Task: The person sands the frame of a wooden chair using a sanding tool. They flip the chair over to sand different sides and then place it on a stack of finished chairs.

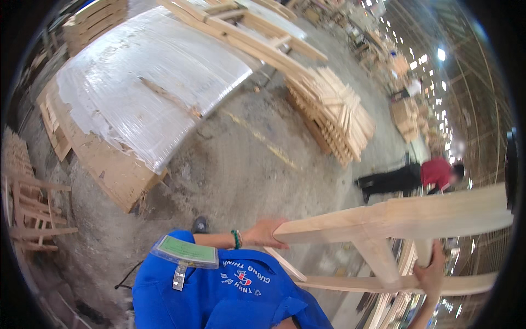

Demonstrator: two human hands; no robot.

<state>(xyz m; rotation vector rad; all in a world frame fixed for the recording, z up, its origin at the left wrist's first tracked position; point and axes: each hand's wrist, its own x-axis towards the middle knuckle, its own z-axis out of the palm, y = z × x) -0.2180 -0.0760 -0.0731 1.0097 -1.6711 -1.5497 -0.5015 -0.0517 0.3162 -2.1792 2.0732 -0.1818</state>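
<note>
A pale wooden frame [350,219] reaches from the middle of the view to the right side. It has a thick upper beam, a thinner lower bar [350,283] and short crosspieces between them. My left hand [266,233], with a green beaded bracelet at the wrist, is closed round the near end of the thick beam. Farther right, my right hand [432,270] wraps a short crosspiece [423,252] near the lower bar. The frame is held up off the floor, tilted, and part of my right hand's grip is hidden behind the wood.
A plastic-wrapped stack [148,77] with a loose wood strip [170,97] on it stands at the left. More wooden frames [246,38] lie beyond it. Stacked slats [334,112] stand across the concrete floor [235,164]. A person in red [435,172] is at the right.
</note>
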